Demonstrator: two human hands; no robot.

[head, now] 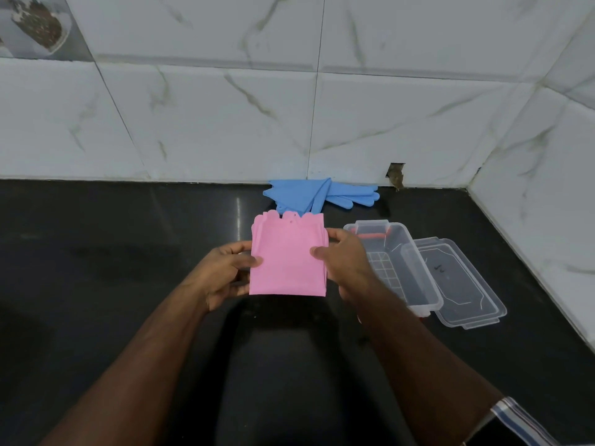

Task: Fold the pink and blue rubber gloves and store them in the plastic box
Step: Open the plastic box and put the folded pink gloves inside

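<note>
The pink gloves (pixel 287 257) are folded into a flat square and held above the black counter. My left hand (pixel 225 272) pinches their left edge and my right hand (pixel 346 262) pinches their right edge. The scalloped cuffs point away from me. Behind them the blue gloves (pixel 317 194) lie flat against the wall, fingers pointing right. The clear plastic box (pixel 415 272) stands open just right of my right hand, with nothing inside it.
The box's clear lid (pixel 463 284) lies flat on the counter to the right of the box. White marble-look tiled walls (pixel 322 107) close the counter at the back and right. The black counter (pixel 112 252) stretches out to the left.
</note>
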